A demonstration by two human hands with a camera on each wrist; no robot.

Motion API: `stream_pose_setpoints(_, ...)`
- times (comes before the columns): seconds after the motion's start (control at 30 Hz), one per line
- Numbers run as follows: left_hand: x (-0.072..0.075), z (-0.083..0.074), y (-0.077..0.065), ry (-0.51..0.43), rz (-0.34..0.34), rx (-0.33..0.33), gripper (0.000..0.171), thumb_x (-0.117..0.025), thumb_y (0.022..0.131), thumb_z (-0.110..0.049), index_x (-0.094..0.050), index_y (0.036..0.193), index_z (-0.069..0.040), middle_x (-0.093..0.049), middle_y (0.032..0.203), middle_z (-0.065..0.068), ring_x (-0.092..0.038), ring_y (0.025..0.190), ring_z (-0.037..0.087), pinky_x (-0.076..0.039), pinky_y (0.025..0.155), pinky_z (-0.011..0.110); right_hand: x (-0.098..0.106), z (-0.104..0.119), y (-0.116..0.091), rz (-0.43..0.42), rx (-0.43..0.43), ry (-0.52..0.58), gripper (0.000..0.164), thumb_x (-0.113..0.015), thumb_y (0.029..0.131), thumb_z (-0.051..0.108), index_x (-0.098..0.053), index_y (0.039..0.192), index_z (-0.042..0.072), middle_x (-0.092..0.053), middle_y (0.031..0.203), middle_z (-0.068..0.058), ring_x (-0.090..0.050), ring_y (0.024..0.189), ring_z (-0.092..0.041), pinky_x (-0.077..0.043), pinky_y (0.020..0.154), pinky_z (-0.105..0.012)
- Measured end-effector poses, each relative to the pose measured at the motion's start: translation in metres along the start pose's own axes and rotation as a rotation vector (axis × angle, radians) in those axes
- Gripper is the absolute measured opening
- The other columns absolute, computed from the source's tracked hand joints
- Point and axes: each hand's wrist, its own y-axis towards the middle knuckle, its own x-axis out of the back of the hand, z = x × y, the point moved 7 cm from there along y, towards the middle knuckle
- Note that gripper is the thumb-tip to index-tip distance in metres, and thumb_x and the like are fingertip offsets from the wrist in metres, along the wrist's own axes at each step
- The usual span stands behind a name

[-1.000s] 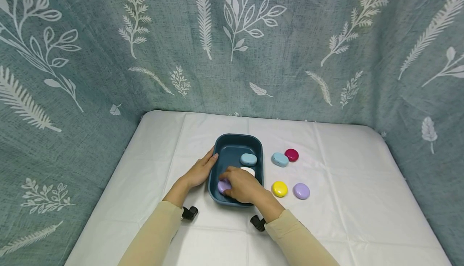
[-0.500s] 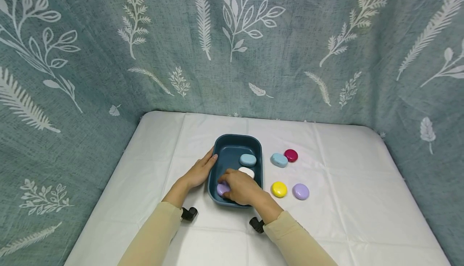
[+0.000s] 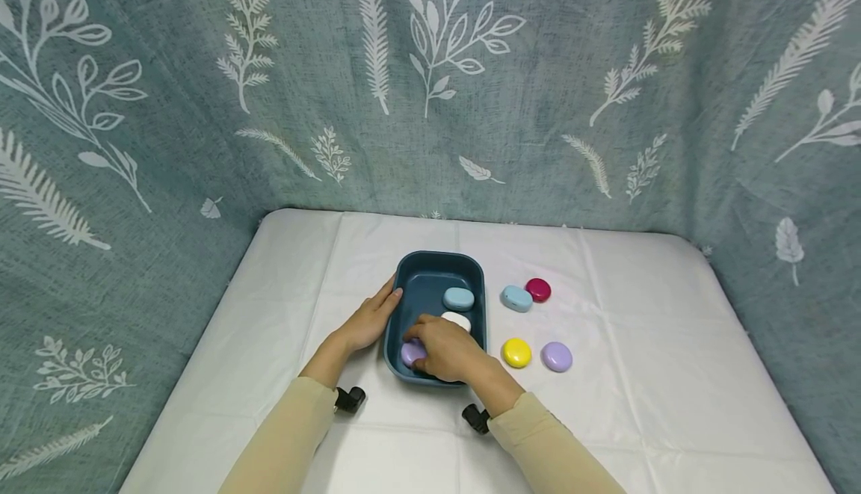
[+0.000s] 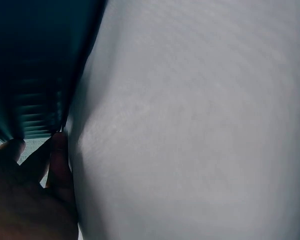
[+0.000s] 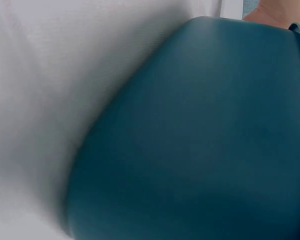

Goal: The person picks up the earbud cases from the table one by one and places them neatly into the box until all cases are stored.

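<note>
My left hand [image 3: 366,320] rests against the left side of a dark blue rectangular tray [image 3: 422,285], its fingers extended along the outer wall and the thumb by the rim. In the left wrist view, fingertips [image 4: 59,142] touch the tray's ribbed underside edge. Inside the tray, my right hand [image 3: 445,348] pinches a glossy purple round piece [image 3: 411,354] at the near left corner. Beside its knuckles lies a white rounded piece [image 3: 457,320], partly covered by the hand. Farther back sits a light blue oval piece [image 3: 459,300]. The right wrist view shows only the tray's outer wall [image 5: 190,135] and a forearm.
Right of the tray, on the white cloth [image 3: 646,315], a light blue oval piece [image 3: 516,299] touches a dark red round one [image 3: 539,290]. Nearer are a yellow round piece [image 3: 516,353] and a second purple one [image 3: 557,357]. A leaf-patterned curtain [image 3: 403,158] surrounds the table.
The view has shifted very slightly. Both hands keep their places, and the right hand stays on the purple piece in the tray.
</note>
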Motion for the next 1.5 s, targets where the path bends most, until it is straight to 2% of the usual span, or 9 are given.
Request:
stream_pose_setpoints(0.3,0.000,-0.001,0.001,-0.008,0.003,-0.007,0.063,-0.027,0.107,-0.068,-0.015,0.165,-0.045,-0.037,0.167,0.012,-0.033,0.153,0.042,-0.026,0.122,0.066,0.009,0.001,-0.003,-0.013,-0.001,0.007,0.039,-0.084,0.089,0.025,-0.075,0.126,0.016,-0.068,0.125,-0.003,-0.067,0.109,-0.022,-0.057,0.094,-0.039)
stream_pose_setpoints(0.83,-0.001,0.000,0.000,-0.012,0.011,-0.016,0.063,-0.026,0.107,-0.068,-0.015,0.165,-0.045,-0.035,0.168,0.009,-0.032,0.154,0.043,-0.025,0.121,0.068,0.031,0.002,-0.014,-0.034,-0.018,0.016,0.046,-0.083,0.089,0.028,-0.072,0.133,0.019,-0.065,0.133,-0.003,-0.063,0.120,-0.023,-0.054,0.104,-0.042)
stream_pose_setpoints(1.13,-0.003,0.001,-0.001,-0.017,0.009,-0.014,0.064,-0.027,0.108,-0.066,-0.016,0.166,-0.042,-0.035,0.168,0.010,-0.031,0.154,0.043,-0.024,0.122,0.068,0.041,-0.003,-0.025,-0.064,-0.027,0.065,0.046,-0.081,0.090,0.024,-0.070,0.135,0.017,-0.064,0.133,-0.004,-0.063,0.122,-0.023,-0.054,0.104,-0.043)
stream_pose_setpoints(1.3,-0.004,0.004,0.000,-0.006,0.003,-0.006,0.064,-0.027,0.107,-0.067,-0.016,0.165,-0.044,-0.035,0.168,0.008,-0.030,0.154,0.044,-0.023,0.121,0.070,0.046,-0.009,-0.033,-0.082,-0.044,0.085,0.046,-0.081,0.090,0.025,-0.071,0.135,0.018,-0.064,0.135,-0.004,-0.061,0.126,-0.023,-0.053,0.105,-0.044)
stream_pose_setpoints(1.5,-0.001,0.002,0.000,0.000,-0.016,-0.005,0.063,-0.028,0.108,-0.065,-0.017,0.165,-0.043,-0.036,0.168,0.009,-0.030,0.154,0.043,-0.023,0.123,0.067,0.056,-0.016,-0.041,-0.107,-0.054,0.089,0.046,-0.081,0.091,0.026,-0.070,0.134,0.016,-0.063,0.140,-0.010,-0.058,0.133,-0.029,-0.050,0.109,-0.048)
